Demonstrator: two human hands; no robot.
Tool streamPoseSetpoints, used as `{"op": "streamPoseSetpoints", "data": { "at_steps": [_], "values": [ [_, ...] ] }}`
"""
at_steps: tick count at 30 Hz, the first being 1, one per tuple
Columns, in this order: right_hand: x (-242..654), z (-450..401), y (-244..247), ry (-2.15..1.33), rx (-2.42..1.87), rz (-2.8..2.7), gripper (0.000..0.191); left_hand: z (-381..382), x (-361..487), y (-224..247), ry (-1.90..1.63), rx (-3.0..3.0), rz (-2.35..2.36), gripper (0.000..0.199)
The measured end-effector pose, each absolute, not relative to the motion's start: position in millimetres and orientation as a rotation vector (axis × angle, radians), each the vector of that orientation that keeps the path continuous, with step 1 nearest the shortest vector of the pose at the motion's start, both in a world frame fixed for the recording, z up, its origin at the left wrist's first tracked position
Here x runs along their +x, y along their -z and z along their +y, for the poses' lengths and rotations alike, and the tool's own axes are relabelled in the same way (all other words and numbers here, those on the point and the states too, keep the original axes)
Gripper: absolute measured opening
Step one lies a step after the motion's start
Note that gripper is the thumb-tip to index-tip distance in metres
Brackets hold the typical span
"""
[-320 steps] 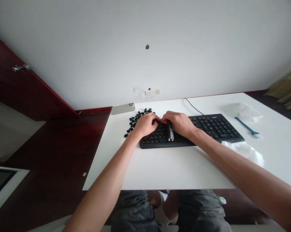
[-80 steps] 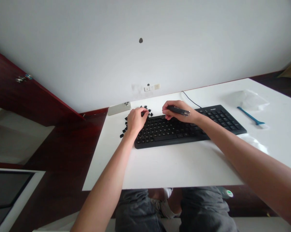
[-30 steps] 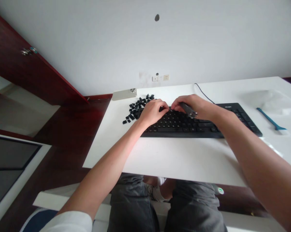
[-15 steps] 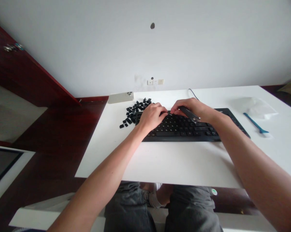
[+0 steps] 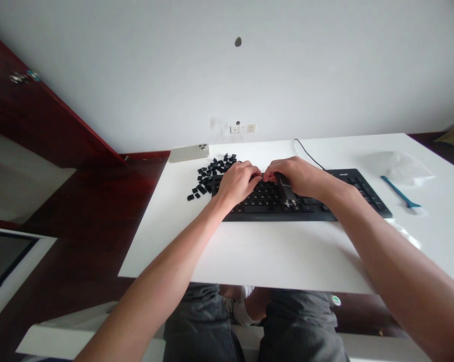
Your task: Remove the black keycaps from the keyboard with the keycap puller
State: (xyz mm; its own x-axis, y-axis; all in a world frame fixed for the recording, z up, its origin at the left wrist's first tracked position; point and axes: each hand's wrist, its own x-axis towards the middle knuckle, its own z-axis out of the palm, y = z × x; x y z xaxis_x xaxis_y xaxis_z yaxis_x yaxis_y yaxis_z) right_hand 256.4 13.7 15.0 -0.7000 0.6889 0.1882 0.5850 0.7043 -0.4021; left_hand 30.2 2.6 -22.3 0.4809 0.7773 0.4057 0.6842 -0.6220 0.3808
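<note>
A black keyboard (image 5: 249, 216) lies on the white table, many of its key positions without caps. At its upper left part, my left hand (image 5: 239, 182) is closed, thumb and fingertips pressed together; whatever they pinch is hidden. Beside it my right hand (image 5: 297, 176) grips a dark hand tool (image 5: 286, 191) with a shiny metal end pointing back toward me. The right fingertips are almost against the left ones, over the keyboard's upper rows. A pile of loose black keycaps (image 5: 202, 188) spreads along the keyboard's left side.
A phone (image 5: 189, 153) lies at the table's back left. To the right are a blue brush (image 5: 398, 191), a crumpled clear plastic bag (image 5: 411, 168) and a white scrap (image 5: 406, 234) by my forearm. The keyboard's cable (image 5: 310, 155) runs off the back edge.
My right hand has turned, swinging the tool's metal end leftward and toward me. The right forearm has shifted, uncovering more of the keyboard's right side and cable. My left hand stays nearly still.
</note>
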Motion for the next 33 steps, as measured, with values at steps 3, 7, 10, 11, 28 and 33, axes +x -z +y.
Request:
{"op": "streamPoseSetpoints", "data": {
  "at_steps": [3, 7, 10, 11, 28, 33],
  "values": [
    [256, 12, -13, -0.395, -1.068, -2.575, 0.055, 2, 30, 22, -0.831, 2.555, 1.282, 0.016],
    [256, 9, -14, -0.359, -1.150, -2.535, 0.053, 3, 30, 22, -0.822, 2.548, 1.299, 0.015],
    [255, 9, -16, -0.321, -1.157, -2.516, 0.047, 3, 31, 24, -0.830, 2.552, 1.301, 0.013],
    [255, 9, -17, -0.301, -1.166, -2.509, 0.044, 3, 32, 24, -0.830, 2.557, 1.305, 0.013],
    [257, 26, -8, -0.397, -0.978, -2.373, 0.029, 2, 51, 12, -0.690, 2.472, 1.446, 0.014],
    [255, 26, -6, -0.417, -0.954, -2.359, 0.027, 18, 57, 1, -0.557, 2.328, 1.355, 0.013]
  ]
}}
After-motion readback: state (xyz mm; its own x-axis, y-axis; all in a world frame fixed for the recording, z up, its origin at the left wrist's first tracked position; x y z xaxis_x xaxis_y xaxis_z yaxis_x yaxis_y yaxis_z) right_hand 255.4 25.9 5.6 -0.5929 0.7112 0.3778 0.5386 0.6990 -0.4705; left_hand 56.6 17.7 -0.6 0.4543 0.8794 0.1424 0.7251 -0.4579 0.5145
